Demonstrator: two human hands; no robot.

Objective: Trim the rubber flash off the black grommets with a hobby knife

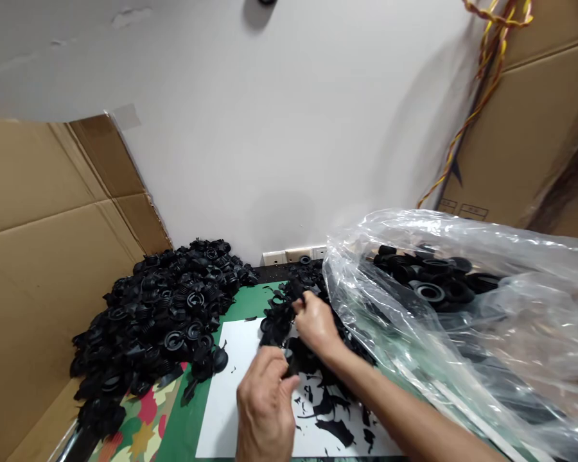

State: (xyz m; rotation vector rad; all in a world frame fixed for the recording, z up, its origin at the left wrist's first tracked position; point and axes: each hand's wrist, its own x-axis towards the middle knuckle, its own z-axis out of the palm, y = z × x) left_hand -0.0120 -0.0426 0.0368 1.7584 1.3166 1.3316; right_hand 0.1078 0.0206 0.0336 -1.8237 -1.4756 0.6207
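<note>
My left hand (267, 401) is low over a white sheet (226, 385), its fingers curled round a black rubber part that is mostly hidden. Just beyond it, my right hand (318, 324) is closed, thumb and fingers pinched together by dark rubber pieces. What it grips, if anything, is hard to make out. Around and behind both hands lies a heap of black rubber trimmings (277, 321). Thin, torn black scraps (334, 431) are scattered on the sheet under my right forearm.
A large pile of ribbed black rubber parts (164, 314) rises at the left, against a cardboard panel (43, 250). On the right, a clear plastic bag (525, 314) gapes with black rubber rings (431, 292) inside. Green matting (250, 298) underlies the sheet. Sockets (298, 255) line the wall base.
</note>
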